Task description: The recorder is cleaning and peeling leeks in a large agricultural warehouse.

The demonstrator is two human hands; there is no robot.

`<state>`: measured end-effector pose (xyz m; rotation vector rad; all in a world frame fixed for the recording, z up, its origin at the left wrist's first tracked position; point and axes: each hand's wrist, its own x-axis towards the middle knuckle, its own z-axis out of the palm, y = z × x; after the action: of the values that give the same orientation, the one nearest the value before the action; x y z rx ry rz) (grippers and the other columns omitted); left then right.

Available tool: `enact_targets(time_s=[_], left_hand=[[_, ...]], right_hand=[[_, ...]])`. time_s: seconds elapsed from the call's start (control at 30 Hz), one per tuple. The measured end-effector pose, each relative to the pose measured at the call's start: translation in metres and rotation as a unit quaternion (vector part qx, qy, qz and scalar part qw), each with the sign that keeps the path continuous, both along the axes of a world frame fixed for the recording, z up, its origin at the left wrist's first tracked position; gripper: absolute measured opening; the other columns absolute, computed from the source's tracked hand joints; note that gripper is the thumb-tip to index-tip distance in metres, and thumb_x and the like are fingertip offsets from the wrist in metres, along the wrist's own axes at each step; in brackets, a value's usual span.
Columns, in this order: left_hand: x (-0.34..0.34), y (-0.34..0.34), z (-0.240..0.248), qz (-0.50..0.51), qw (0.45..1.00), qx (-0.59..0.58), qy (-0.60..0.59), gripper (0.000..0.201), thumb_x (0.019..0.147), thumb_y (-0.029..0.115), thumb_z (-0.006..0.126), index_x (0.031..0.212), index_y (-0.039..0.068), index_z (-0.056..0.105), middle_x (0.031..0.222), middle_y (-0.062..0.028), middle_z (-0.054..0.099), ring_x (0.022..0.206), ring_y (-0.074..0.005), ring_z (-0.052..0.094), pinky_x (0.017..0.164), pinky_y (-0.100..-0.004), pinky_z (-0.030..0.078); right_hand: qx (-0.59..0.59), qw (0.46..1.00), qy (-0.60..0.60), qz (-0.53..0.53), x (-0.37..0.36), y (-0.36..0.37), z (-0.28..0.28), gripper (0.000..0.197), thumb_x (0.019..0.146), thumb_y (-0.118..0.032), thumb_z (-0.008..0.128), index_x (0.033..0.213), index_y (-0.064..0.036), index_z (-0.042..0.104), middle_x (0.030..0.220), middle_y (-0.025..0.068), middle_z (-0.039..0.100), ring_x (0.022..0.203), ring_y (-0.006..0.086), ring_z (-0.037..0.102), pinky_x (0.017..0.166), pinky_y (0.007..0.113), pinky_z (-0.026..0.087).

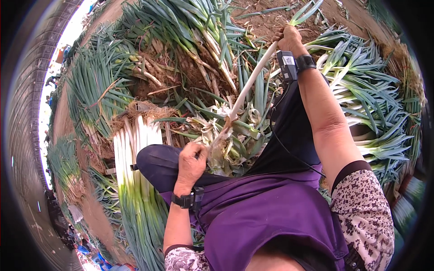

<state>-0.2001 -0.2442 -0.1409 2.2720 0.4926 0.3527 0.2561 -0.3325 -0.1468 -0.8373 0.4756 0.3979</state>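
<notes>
We hold one long leek (253, 79) stretched upper right to centre: right hand (289, 38) closed on its stiff stalk, left hand (192, 160) pinching the root end; light, firm, bruisable.

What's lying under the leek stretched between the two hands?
Under the leek lie stripped leaves and the knee. The ground beneath that heap is covered. The left hand grips its root end, the right hand its top.
</notes>
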Motion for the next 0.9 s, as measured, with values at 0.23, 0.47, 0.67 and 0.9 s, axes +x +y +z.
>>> enact_targets(time_s=[0.23, 0.47, 0.67, 0.9], left_hand=[[0.074, -0.008, 0.007, -0.027, 0.994, -0.086, -0.067, 0.040, 0.095, 0.032, 0.056, 0.120, 0.001, 0.058, 0.097, -0.0111, 0.066, 0.088, -0.0152, 0.060, 0.081, -0.0276, 0.046], [0.070, -0.022, -0.010, -0.043, 0.879, -0.474, 0.032, 0.045, 0.097, 0.040, 0.049, 0.101, -0.001, 0.068, 0.066, -0.0010, 0.060, 0.061, -0.0052, 0.051, 0.055, -0.0208, 0.039], [0.055, -0.019, 0.004, -0.069, 0.917, -0.393, 0.006, 0.042, 0.099, 0.031, 0.047, 0.099, -0.005, 0.067, 0.076, -0.0033, 0.063, 0.064, -0.0054, 0.053, 0.059, -0.0207, 0.043], [0.024, -0.038, 0.022, 0.055, 0.873, -0.484, -0.009, 0.034, 0.097, 0.026, 0.053, 0.076, 0.000, 0.061, 0.055, 0.0040, 0.047, 0.044, -0.0017, 0.034, 0.041, -0.0200, 0.023]], right_hand=[[0.040, 0.992, 0.002, 0.116, -0.017, 0.011, -0.004, 0.023, 0.098, -0.017, 0.035, 0.077, -0.0075, 0.039, 0.061, 0.0032, 0.037, 0.045, 0.0126, 0.032, 0.039, 0.028, 0.029], [0.040, 0.989, 0.025, 0.137, -0.025, 0.013, -0.004, 0.022, 0.098, -0.021, 0.038, 0.081, -0.0077, 0.040, 0.063, 0.0019, 0.037, 0.046, 0.0120, 0.030, 0.041, 0.027, 0.029], [0.030, 0.989, 0.011, 0.141, 0.019, 0.004, -0.003, 0.022, 0.098, -0.022, 0.036, 0.079, -0.0104, 0.037, 0.060, 0.0028, 0.036, 0.044, 0.0131, 0.032, 0.040, 0.030, 0.030], [0.023, 0.993, -0.021, 0.114, 0.078, -0.011, -0.043, 0.014, 0.089, -0.007, 0.047, 0.087, -0.0137, 0.036, 0.070, 0.0049, 0.036, 0.049, 0.0161, 0.033, 0.043, 0.032, 0.029]])
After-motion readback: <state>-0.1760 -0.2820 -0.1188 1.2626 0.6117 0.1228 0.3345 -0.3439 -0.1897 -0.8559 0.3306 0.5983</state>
